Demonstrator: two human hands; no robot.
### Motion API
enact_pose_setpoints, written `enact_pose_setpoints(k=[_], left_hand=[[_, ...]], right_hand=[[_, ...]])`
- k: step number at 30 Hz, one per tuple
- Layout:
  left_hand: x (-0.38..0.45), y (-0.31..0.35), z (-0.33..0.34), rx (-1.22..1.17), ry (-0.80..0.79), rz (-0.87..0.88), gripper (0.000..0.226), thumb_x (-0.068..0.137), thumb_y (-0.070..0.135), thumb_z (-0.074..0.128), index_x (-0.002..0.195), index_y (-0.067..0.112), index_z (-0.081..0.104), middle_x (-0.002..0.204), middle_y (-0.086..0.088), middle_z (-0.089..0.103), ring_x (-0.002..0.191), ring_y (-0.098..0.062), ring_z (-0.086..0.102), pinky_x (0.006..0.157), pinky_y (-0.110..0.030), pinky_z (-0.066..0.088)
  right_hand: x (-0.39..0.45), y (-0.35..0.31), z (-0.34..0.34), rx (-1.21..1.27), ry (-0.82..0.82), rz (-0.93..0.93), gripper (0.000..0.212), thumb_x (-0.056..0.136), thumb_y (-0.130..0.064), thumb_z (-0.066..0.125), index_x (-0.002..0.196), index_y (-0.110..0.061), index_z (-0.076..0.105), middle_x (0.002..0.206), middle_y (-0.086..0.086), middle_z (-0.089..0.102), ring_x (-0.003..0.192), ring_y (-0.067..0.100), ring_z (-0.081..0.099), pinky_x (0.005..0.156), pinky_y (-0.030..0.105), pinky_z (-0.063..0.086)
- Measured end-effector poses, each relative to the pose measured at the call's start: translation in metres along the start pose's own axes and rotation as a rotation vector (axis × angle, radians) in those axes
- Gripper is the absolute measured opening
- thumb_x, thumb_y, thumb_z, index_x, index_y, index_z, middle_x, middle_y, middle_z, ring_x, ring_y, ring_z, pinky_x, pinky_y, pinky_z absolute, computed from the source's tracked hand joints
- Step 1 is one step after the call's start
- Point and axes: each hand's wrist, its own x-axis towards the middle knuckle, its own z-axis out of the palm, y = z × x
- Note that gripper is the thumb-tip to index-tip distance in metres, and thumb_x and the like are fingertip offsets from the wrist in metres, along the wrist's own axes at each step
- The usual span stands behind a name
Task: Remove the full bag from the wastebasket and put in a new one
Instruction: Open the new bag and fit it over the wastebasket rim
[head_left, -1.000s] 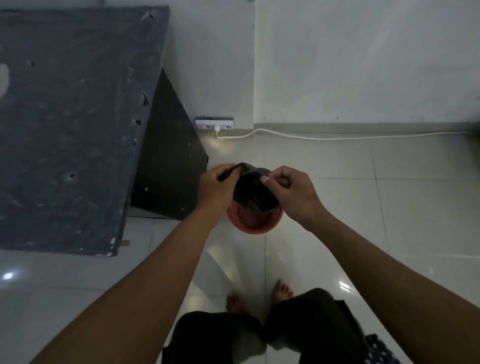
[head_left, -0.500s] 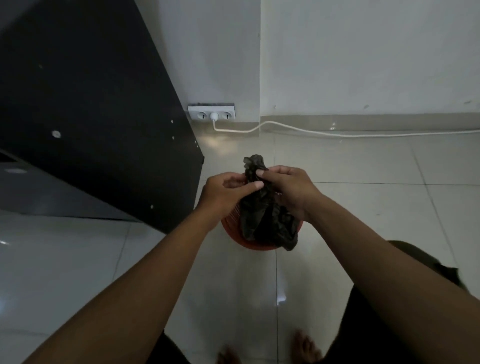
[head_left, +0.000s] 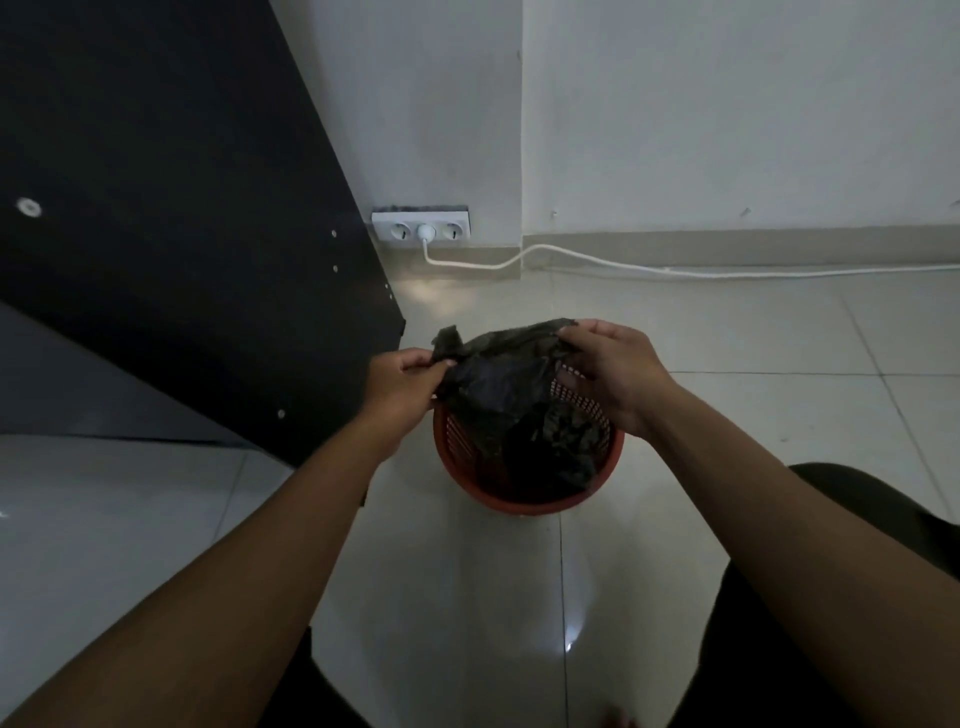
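Along the left edge of the scene a dark cabinet panel (head_left: 182, 249) slants away toward the far wall, dotted with small pale fittings, its near corner ending just left of my left hand (head_left: 402, 382). That hand is closed in a pinch, thumb and fingers clamped on the left edge of the black bag (head_left: 498, 384), where a small crumpled flap of plastic sticks up past my knuckles. From there the bag stretches rightward as a taut, wrinkled sheet above the far side of the basket, and the rest of it sags down inside, bunched and creased against the near wall. Below it stands the red wastebasket (head_left: 524, 506) on the pale tiled floor (head_left: 519, 623), its perforated side showing on the left and far right of the bag; its near rim is bare, with no plastic folded over it. On the far wall, behind the basket, sits a white outlet strip (head_left: 397, 228) with a plug in its middle socket, and a white cord (head_left: 675, 269) runs from it rightward along the skirting. My right hand (head_left: 613, 376) grips the bag's right edge, fingertips closed on the plastic at the top, palm hovering over the basket's right rim. My dark-clad knee (head_left: 883, 514) shows at the right, near side.
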Motion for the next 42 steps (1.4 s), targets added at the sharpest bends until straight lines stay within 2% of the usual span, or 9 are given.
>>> enact_pose_setpoints(k=[7,10,14,17,21,28,33,38,42], left_hand=[[0.008,0.010,-0.005,0.146,0.124,0.348,0.038,0.082,0.037,0.065,0.119,0.028,0.062,0.123,0.004,0.060,0.117,-0.014,0.056,0.100,-0.036,0.050],[0.009,0.016,0.006,0.384,-0.003,0.564,0.053,0.080,0.045,0.073,0.129,0.029,0.061,0.131,0.009,0.060,0.120,-0.006,0.053,0.106,-0.029,0.043],[0.019,0.018,0.019,0.508,-0.161,0.605,0.023,0.081,0.040,0.074,0.102,0.030,0.078,0.092,0.013,0.077,0.090,-0.006,0.071,0.085,-0.037,0.059],[0.022,0.019,0.023,0.349,-0.164,0.499,0.010,0.085,0.028,0.075,0.088,0.021,0.080,0.078,0.009,0.076,0.077,-0.003,0.071,0.079,-0.028,0.059],[0.025,0.020,0.024,0.084,-0.116,0.252,0.005,0.084,0.027,0.075,0.084,0.023,0.078,0.080,0.004,0.076,0.079,-0.011,0.072,0.074,-0.024,0.057],[0.028,0.024,0.013,-0.299,-0.290,-0.143,0.010,0.095,0.012,0.060,0.098,0.011,0.070,0.091,-0.011,0.072,0.086,-0.023,0.069,0.075,-0.031,0.061],[0.033,0.019,0.002,-0.523,-0.485,-0.303,0.021,0.100,0.008,0.044,0.090,0.014,0.061,0.084,-0.007,0.066,0.080,-0.018,0.063,0.067,-0.024,0.059],[0.038,0.013,0.000,-0.717,-0.556,-0.320,0.015,0.097,0.010,0.049,0.098,0.016,0.062,0.091,-0.007,0.067,0.085,-0.018,0.066,0.082,-0.028,0.057],[0.040,0.013,-0.001,-0.629,-0.556,-0.288,0.016,0.096,0.011,0.050,0.093,0.021,0.063,0.082,-0.004,0.063,0.073,-0.016,0.065,0.069,-0.026,0.057]], right_hand=[[0.000,0.008,0.003,-0.152,0.001,-0.062,0.012,0.092,-0.019,0.067,0.083,-0.011,0.066,0.084,0.007,0.071,0.075,0.014,0.070,0.059,0.024,0.056],[-0.002,0.006,0.006,-0.105,-0.099,-0.081,0.010,0.095,-0.015,0.063,0.086,-0.011,0.064,0.082,0.006,0.069,0.075,0.013,0.069,0.060,0.024,0.056],[-0.001,0.002,0.005,-0.142,-0.145,-0.115,0.007,0.096,-0.015,0.060,0.093,-0.010,0.064,0.089,0.009,0.067,0.086,0.017,0.067,0.065,0.026,0.057],[-0.002,0.006,-0.001,-0.274,-0.007,-0.165,0.018,0.090,-0.026,0.069,0.100,-0.011,0.067,0.097,0.005,0.071,0.097,0.021,0.068,0.079,0.035,0.061],[-0.016,0.028,0.010,-0.475,0.197,-0.137,0.072,0.058,-0.070,0.078,0.111,-0.022,0.065,0.102,-0.005,0.070,0.094,0.014,0.067,0.082,0.035,0.058],[-0.018,0.032,0.002,-0.103,0.077,0.115,0.007,0.093,-0.019,0.065,0.095,-0.012,0.066,0.097,0.008,0.072,0.091,0.019,0.069,0.071,0.032,0.061],[-0.012,0.017,-0.024,0.116,-0.158,0.120,0.019,0.099,-0.015,0.052,0.116,-0.019,0.060,0.099,0.002,0.071,0.082,0.013,0.070,0.069,0.029,0.060],[-0.002,0.021,-0.022,0.249,-0.015,0.049,0.021,0.102,-0.007,0.042,0.099,-0.021,0.058,0.081,0.003,0.065,0.072,0.016,0.060,0.059,0.028,0.054],[-0.001,0.015,-0.019,0.028,0.048,-0.017,0.035,0.098,0.000,0.037,0.097,-0.011,0.070,0.081,0.001,0.070,0.071,0.014,0.067,0.058,0.022,0.053]])
